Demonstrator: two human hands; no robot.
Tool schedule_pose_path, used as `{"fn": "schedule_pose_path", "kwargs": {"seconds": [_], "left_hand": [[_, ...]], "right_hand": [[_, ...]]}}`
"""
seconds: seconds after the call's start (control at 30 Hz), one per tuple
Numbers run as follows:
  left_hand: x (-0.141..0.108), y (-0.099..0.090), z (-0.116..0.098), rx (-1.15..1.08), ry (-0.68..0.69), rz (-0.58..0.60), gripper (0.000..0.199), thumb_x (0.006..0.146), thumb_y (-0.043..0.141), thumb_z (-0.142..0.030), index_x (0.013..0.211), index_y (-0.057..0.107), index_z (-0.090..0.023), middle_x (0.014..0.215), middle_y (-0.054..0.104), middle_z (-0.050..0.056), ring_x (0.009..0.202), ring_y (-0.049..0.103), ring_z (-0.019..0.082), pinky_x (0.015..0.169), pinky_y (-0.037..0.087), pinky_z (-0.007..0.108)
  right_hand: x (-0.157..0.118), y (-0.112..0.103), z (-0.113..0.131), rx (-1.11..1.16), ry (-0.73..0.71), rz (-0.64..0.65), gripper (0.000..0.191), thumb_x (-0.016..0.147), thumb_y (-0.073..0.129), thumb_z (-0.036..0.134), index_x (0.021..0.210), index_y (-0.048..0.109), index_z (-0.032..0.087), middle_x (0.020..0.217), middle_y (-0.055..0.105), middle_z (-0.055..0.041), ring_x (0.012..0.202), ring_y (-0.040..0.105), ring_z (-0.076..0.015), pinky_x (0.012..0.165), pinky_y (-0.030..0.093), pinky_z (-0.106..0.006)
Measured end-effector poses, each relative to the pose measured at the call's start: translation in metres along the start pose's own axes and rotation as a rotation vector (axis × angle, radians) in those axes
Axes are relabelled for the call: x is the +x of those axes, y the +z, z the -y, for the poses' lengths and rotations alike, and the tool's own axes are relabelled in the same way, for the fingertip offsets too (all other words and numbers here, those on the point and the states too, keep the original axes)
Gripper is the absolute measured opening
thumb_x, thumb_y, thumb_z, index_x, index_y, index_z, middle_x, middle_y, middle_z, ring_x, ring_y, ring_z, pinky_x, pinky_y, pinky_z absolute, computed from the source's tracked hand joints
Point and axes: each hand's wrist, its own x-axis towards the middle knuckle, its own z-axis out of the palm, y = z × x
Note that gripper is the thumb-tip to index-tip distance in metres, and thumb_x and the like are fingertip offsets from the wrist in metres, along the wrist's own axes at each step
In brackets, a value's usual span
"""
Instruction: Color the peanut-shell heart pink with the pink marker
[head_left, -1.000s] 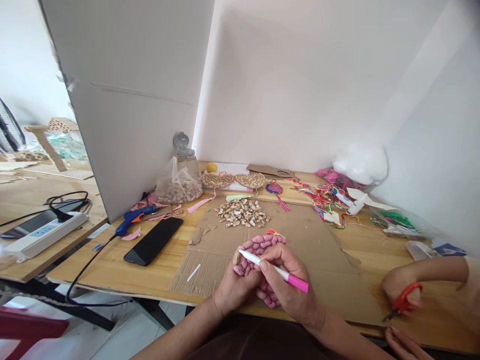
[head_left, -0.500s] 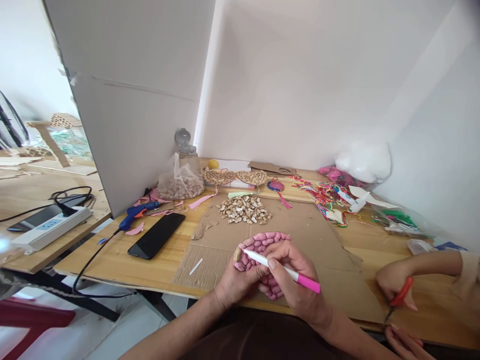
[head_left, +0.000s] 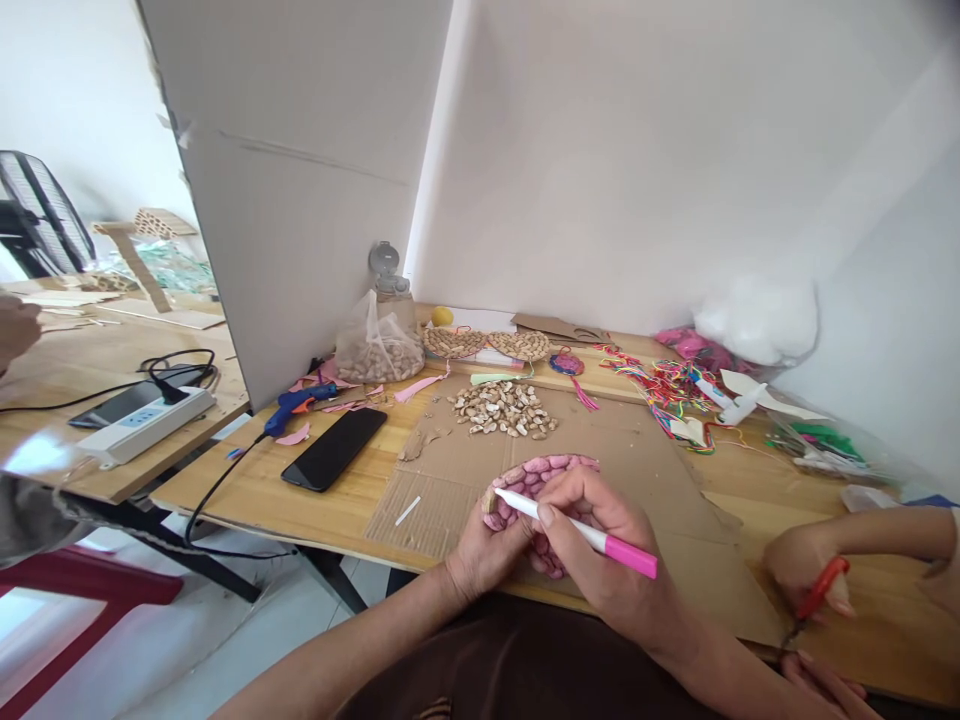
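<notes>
My left hand (head_left: 487, 548) grips the near-left edge of a round piece covered in peanut shells (head_left: 551, 465), most of them coloured pink. One shell at its left edge (head_left: 489, 500) is still a natural tan. In my right hand (head_left: 600, 540) is a white marker with a pink end (head_left: 577, 527), held like a pen. Its tip points at the shells by the left edge; whether it touches them I cannot tell. My hands cover much of the piece. Beyond it a heap of loose peanut shells (head_left: 502, 408) lies on a cardboard sheet (head_left: 630, 450).
To the left are a black phone (head_left: 335, 450), a blue glue gun (head_left: 292, 408) and a bag of peanuts (head_left: 382, 350). Coloured cords (head_left: 652, 385) lie at the back right. At right, another person's hand (head_left: 806, 565) holds red-handled scissors (head_left: 821, 590).
The view has shifted, so the table things sit further right. My hands keep their hold on the piece and the marker. Another person's hand now shows at the far left.
</notes>
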Motion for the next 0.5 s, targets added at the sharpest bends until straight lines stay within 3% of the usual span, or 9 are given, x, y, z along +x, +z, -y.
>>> {"fn": "schedule_pose_path", "kwargs": {"seconds": [0.17, 0.3, 0.43, 0.5], "left_hand": [[0.0003, -0.0031, 0.0043, 0.053, 0.059, -0.016, 0.053, 0.085, 0.075, -0.042, 0.132, 0.065, -0.020, 0.130, 0.068, 0.016, 0.121, 0.064, 0.033, 0.104, 0.052, 0.046], [-0.0006, -0.0045, 0.0017, 0.113, 0.035, 0.021, 0.052, 0.086, 0.073, -0.045, 0.130, 0.067, -0.019, 0.124, 0.072, 0.015, 0.109, 0.070, 0.031, 0.097, 0.056, 0.044], [-0.0013, -0.0025, -0.0025, 0.128, 0.054, 0.004, 0.051, 0.085, 0.074, -0.043, 0.130, 0.066, -0.019, 0.124, 0.072, 0.014, 0.111, 0.069, 0.030, 0.099, 0.055, 0.043], [-0.0017, -0.0019, -0.0028, 0.115, 0.007, 0.015, 0.056, 0.084, 0.075, -0.044, 0.133, 0.063, -0.019, 0.116, 0.074, 0.014, 0.104, 0.072, 0.030, 0.092, 0.058, 0.043]], "right_hand": [[0.0002, -0.0008, 0.0092, -0.081, -0.008, 0.044, 0.011, 0.092, 0.061, 0.026, 0.082, 0.060, 0.022, 0.079, 0.067, -0.0039, 0.071, 0.065, -0.0167, 0.063, 0.054, -0.030], [-0.0001, 0.0000, 0.0086, -0.135, -0.032, 0.067, 0.009, 0.092, 0.060, 0.021, 0.083, 0.061, 0.022, 0.080, 0.067, -0.0029, 0.069, 0.064, -0.0150, 0.062, 0.054, -0.028], [-0.0020, -0.0002, 0.0049, -0.110, -0.002, 0.063, 0.012, 0.093, 0.059, 0.022, 0.082, 0.059, 0.022, 0.085, 0.068, -0.0031, 0.073, 0.067, -0.0153, 0.067, 0.056, -0.029], [-0.0034, -0.0013, 0.0037, -0.105, 0.026, 0.064, 0.012, 0.094, 0.059, 0.023, 0.082, 0.059, 0.022, 0.090, 0.069, -0.0037, 0.075, 0.068, -0.0155, 0.068, 0.056, -0.029]]}}
